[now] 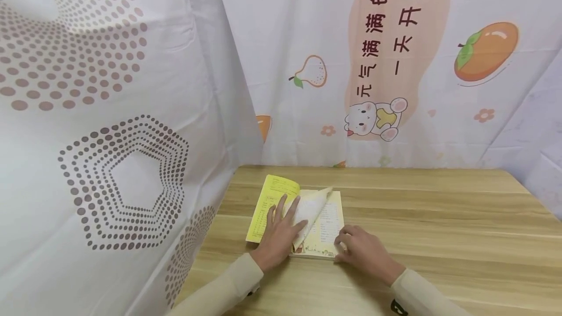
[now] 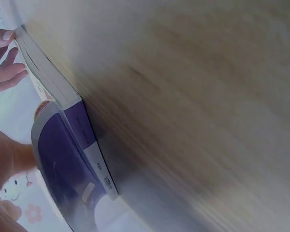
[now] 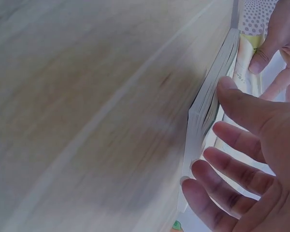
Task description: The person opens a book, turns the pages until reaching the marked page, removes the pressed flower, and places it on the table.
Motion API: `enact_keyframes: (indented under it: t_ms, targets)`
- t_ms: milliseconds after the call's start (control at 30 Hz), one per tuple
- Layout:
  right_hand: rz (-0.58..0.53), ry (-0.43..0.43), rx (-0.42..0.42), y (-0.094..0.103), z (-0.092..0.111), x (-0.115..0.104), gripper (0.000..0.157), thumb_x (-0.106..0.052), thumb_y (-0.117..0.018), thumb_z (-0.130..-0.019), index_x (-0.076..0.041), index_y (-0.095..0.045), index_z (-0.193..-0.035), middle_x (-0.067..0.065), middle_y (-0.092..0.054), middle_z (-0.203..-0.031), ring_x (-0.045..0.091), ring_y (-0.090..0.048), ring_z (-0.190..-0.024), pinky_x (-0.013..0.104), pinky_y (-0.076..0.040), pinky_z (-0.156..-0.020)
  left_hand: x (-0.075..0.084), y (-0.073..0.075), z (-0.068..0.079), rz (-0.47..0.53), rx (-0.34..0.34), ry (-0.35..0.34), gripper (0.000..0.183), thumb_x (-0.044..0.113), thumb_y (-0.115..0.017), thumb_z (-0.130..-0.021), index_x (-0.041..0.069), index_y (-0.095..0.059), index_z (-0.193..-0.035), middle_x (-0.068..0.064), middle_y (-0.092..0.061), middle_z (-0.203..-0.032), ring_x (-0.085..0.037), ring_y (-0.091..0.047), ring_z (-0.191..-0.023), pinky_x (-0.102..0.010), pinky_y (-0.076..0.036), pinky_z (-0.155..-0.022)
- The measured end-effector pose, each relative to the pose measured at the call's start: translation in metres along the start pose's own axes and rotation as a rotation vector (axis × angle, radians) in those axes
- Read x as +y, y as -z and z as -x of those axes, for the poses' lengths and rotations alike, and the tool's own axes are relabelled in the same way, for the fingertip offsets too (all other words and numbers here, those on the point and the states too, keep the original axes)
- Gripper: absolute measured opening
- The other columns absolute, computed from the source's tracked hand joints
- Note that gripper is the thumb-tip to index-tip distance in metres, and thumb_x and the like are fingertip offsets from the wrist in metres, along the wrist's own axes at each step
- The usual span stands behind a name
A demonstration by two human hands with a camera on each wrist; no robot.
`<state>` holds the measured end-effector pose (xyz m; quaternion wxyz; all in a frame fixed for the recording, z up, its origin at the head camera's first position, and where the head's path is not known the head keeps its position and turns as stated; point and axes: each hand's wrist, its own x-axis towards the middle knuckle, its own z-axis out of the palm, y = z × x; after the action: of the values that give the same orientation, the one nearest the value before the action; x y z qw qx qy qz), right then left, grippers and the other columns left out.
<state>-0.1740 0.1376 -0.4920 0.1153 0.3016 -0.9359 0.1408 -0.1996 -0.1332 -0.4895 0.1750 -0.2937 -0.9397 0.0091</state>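
An open book (image 1: 331,223) lies on the wooden table, its yellow inside cover (image 1: 262,213) folded out to the left. One leaf (image 1: 313,206) stands partly lifted and curled over the right-hand page. My left hand (image 1: 278,233) rests with spread fingers on the book's left part and the curled leaf. At the book's lower right corner is my right hand (image 1: 364,250); in the right wrist view its thumb (image 3: 239,101) touches the page edges and its loosely bent fingers lie along the side. The left wrist view shows the purple outer cover (image 2: 63,150) and spine.
The wood-grain table (image 1: 439,218) extends to the right of the book. A white curtain with dotted patterns (image 1: 131,179) hangs close on the left, and a fruit-printed curtain (image 1: 307,111) hangs behind the table's far edge.
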Motion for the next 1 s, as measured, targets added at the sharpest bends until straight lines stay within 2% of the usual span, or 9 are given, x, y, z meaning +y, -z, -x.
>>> enact_keyframes:
  t_ms: [100, 167, 367, 467, 567, 667, 800, 933, 1000]
  targets:
    - [0.003, 0.005, 0.002, -0.001, 0.0, 0.0, 0.031, -0.042, -0.088, -0.076, -0.019, -0.077, -0.094, 0.003, -0.069, -0.107, 0.021, -0.065, -0.09, 0.029, -0.054, -0.061, 0.0, 0.0, 0.001, -0.007, 0.024, 0.0, 0.036, 0.04, -0.076, -0.092, 0.025, -0.072, -0.125, -0.013, -0.019, -0.17, -0.041, -0.002, -0.155, -0.067, -0.023, -0.114]
    - [0.006, 0.003, 0.0, -0.001, 0.0, 0.0, 0.031, -0.042, -0.088, -0.076, -0.019, -0.078, -0.094, 0.003, -0.069, -0.107, 0.021, -0.066, -0.09, 0.029, -0.055, -0.062, 0.0, -0.001, 0.002, 0.004, 0.059, -0.008, 0.034, 0.043, -0.077, -0.09, 0.022, -0.073, -0.117, -0.015, -0.026, -0.167, -0.042, -0.007, -0.155, -0.068, -0.022, -0.113]
    - [-0.01, 0.028, 0.006, 0.001, 0.0, 0.0, 0.029, -0.042, -0.086, -0.077, -0.018, -0.078, -0.092, 0.002, -0.069, -0.103, 0.019, -0.065, -0.086, 0.027, -0.054, -0.06, -0.001, -0.002, 0.005, -0.012, 0.106, -0.021, 0.014, 0.026, -0.075, -0.088, 0.016, -0.073, -0.097, -0.016, -0.051, -0.149, -0.043, -0.024, -0.149, -0.069, -0.024, -0.111]
    - [-0.017, 0.044, 0.013, 0.003, 0.0, -0.001, 0.02, -0.036, -0.085, -0.08, -0.019, -0.079, -0.089, -0.002, -0.069, -0.098, 0.016, -0.064, -0.085, 0.027, -0.054, -0.061, -0.001, -0.003, 0.007, -0.008, 0.1, -0.056, 0.004, 0.021, -0.073, -0.09, 0.017, -0.074, -0.088, -0.012, -0.061, -0.136, -0.041, -0.036, -0.142, -0.063, -0.03, -0.111]
    - [-0.023, 0.058, 0.018, 0.004, -0.001, -0.001, 0.007, -0.024, -0.084, -0.083, -0.02, -0.079, -0.086, -0.005, -0.069, -0.094, 0.014, -0.063, -0.084, 0.028, -0.055, -0.065, 0.0, -0.004, 0.01, 0.018, 0.097, -0.103, 0.013, 0.017, -0.072, -0.092, 0.018, -0.072, -0.08, -0.006, -0.069, -0.119, -0.036, -0.049, -0.131, -0.053, -0.04, -0.106]
    - [-0.017, 0.064, 0.017, 0.004, -0.001, -0.002, 0.005, -0.017, -0.083, -0.085, -0.021, -0.08, -0.085, -0.007, -0.071, -0.091, 0.012, -0.062, -0.082, 0.028, -0.055, -0.064, -0.001, -0.005, 0.013, 0.035, 0.105, -0.136, 0.014, 0.014, -0.071, -0.094, 0.018, -0.072, -0.082, 0.0, -0.071, -0.105, -0.028, -0.058, -0.117, -0.043, -0.05, -0.095]
    - [-0.011, 0.054, 0.026, 0.005, 0.0, -0.004, 0.008, -0.014, -0.083, -0.084, -0.022, -0.08, -0.082, -0.011, -0.07, -0.083, 0.006, -0.052, -0.073, 0.023, -0.046, -0.056, -0.003, -0.007, 0.014, 0.02, 0.12, -0.166, 0.009, 0.016, -0.071, -0.095, 0.018, -0.073, -0.087, 0.002, -0.072, -0.099, -0.021, -0.061, -0.101, -0.033, -0.055, -0.081]
    - [-0.011, 0.042, 0.055, 0.006, 0.0, -0.006, 0.012, -0.011, -0.083, -0.082, -0.021, -0.08, -0.079, -0.013, -0.069, -0.079, 0.003, -0.044, -0.068, 0.02, -0.039, -0.053, -0.004, -0.006, 0.013, 0.036, 0.126, -0.19, 0.013, 0.022, -0.073, -0.095, 0.017, -0.071, -0.083, 0.002, -0.071, -0.092, -0.017, -0.065, -0.091, -0.033, -0.055, -0.086]
    - [-0.002, 0.044, 0.073, 0.006, -0.001, -0.006, 0.014, -0.008, -0.083, -0.082, -0.021, -0.08, -0.078, -0.013, -0.069, -0.079, 0.003, -0.043, -0.068, 0.019, -0.038, -0.053, -0.003, -0.005, 0.012, 0.054, 0.11, -0.182, 0.021, 0.031, -0.074, -0.095, 0.018, -0.067, -0.08, 0.005, -0.067, -0.086, -0.014, -0.063, -0.087, -0.033, -0.052, -0.09]
